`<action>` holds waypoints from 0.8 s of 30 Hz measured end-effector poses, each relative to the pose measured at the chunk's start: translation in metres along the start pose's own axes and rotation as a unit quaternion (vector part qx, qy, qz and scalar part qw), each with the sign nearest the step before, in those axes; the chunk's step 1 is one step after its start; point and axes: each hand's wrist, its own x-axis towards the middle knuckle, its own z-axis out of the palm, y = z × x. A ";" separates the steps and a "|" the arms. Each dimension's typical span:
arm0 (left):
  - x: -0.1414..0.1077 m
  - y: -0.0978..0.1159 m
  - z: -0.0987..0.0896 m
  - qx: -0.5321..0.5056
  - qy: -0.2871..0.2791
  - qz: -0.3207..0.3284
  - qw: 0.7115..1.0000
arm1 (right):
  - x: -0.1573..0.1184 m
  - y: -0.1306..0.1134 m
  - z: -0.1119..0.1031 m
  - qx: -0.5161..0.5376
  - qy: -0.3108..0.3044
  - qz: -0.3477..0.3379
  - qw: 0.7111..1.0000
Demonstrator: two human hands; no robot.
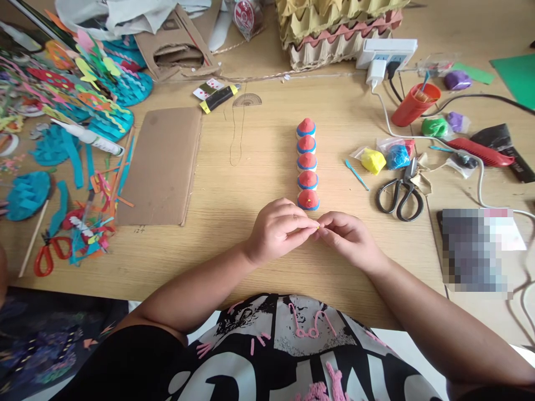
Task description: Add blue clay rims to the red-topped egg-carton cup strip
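My left hand (282, 229) and my right hand (349, 238) meet at the fingertips over the table (234, 195). Pinched between them is a tiny piece of yellow clay (317, 226), mostly covered by the fingers. Just beyond my hands, several small red domes with blue rims and pale bases stand in a straight line away from me. The nearest dome (308, 200) carries small yellow specks on its red top; the farthest dome (306, 127) looks plain red. To the right lie a bag of yellow clay (373, 161), a bag of blue clay (398, 157) and a thin blue modelling tool (356, 174).
Black-handled scissors (400, 195), a red cup (416, 104) and a power strip (387, 54) with cables are on the right. Egg trays (338, 33) are stacked at the back. Left are a cardboard sheet (159, 167), orange-handled scissors (50, 253) and colourful paper crafts.
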 end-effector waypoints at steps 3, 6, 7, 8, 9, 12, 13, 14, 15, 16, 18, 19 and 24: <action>-0.001 0.000 0.000 0.016 -0.001 0.009 1.000 | 0.000 0.000 0.001 -0.005 0.005 -0.003 1.000; -0.002 0.000 0.000 0.042 0.000 0.019 0.999 | 0.000 -0.001 0.002 -0.018 0.015 -0.009 1.000; -0.002 0.000 0.000 0.050 0.001 0.021 0.998 | 0.000 -0.001 0.002 -0.024 0.017 -0.011 1.000; -0.002 0.000 0.000 0.058 0.002 0.024 0.998 | 0.000 -0.001 0.002 -0.029 0.020 -0.014 0.999; -0.002 0.001 0.000 0.065 0.002 0.025 0.998 | 0.000 -0.001 0.002 -0.033 0.020 -0.016 0.999; -0.002 0.001 0.000 0.081 0.003 0.030 0.996 | 0.000 -0.001 0.002 -0.040 0.019 -0.021 0.999; -0.002 0.001 0.000 0.086 0.005 0.031 0.996 | 0.000 -0.001 0.001 -0.042 0.020 -0.022 0.999; -0.003 0.001 0.000 0.089 0.006 0.032 0.995 | 0.000 0.000 0.001 -0.044 0.021 -0.023 0.999; -0.003 0.001 0.001 0.091 0.007 0.032 0.995 | 0.000 0.000 0.001 -0.047 0.022 -0.023 0.998; -0.003 0.001 0.001 0.093 0.006 0.032 0.995 | 0.000 0.001 0.001 -0.049 0.024 -0.024 0.998; -0.003 0.001 0.001 0.095 0.002 0.029 0.995 | 0.000 0.001 0.002 -0.052 0.027 -0.026 0.998; -0.003 0.001 0.001 0.096 0.000 0.028 0.995 | 0.000 0.001 0.002 -0.053 0.029 -0.027 0.998; -0.002 0.001 0.001 0.084 0.001 0.026 0.996 | 0.000 0.001 0.003 -0.047 0.031 -0.023 0.998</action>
